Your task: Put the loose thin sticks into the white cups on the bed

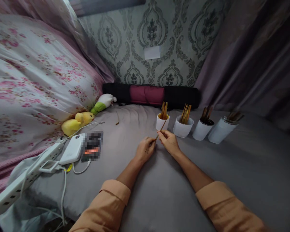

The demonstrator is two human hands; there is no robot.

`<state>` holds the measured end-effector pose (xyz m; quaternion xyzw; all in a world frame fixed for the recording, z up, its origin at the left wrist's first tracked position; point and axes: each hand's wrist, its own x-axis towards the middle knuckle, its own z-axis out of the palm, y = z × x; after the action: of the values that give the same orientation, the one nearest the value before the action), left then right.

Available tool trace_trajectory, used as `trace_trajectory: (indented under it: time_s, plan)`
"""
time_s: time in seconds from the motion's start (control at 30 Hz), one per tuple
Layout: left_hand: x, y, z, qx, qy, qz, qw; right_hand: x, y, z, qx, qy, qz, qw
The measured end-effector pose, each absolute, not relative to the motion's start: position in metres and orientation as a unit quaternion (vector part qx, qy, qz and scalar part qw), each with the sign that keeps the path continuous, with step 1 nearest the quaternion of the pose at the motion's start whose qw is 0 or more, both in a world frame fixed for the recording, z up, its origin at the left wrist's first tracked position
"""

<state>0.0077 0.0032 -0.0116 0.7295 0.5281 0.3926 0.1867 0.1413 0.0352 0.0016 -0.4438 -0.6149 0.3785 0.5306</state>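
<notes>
Both my hands meet over the grey sheet, closed on one thin brown stick point(163, 125) that slants up to the right. My left hand point(145, 150) grips its lower end. The fingertips of my right hand point(169, 141) pinch it a little higher up. Just behind the hands stands a white cup point(160, 124) with golden sticks upright in it. To its right are a wider white cup point(183, 130) of golden sticks, a white-wrapped can point(201, 131) with darker sticks, and a taller, tilted-looking white container point(221, 130) of dark sticks.
A rolled black and maroon bundle point(147, 95) lies along the wall. On the left are plush toys point(73, 125), a white power bank point(72, 149), a blurred phone-like item point(92, 146), cables and a long power strip point(29, 174). A small brown piece point(117, 122) lies on the sheet.
</notes>
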Motion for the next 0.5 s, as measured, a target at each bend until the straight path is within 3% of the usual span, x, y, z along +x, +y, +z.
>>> trace_trajectory:
  time_s: [0.5]
  plan:
    - [0.0172, 0.0046, -0.0118, 0.540, 0.521, 0.465, 0.470, 0.1456, 0.0391, -0.0019, -0.454, -0.627, 0.356, 0.524]
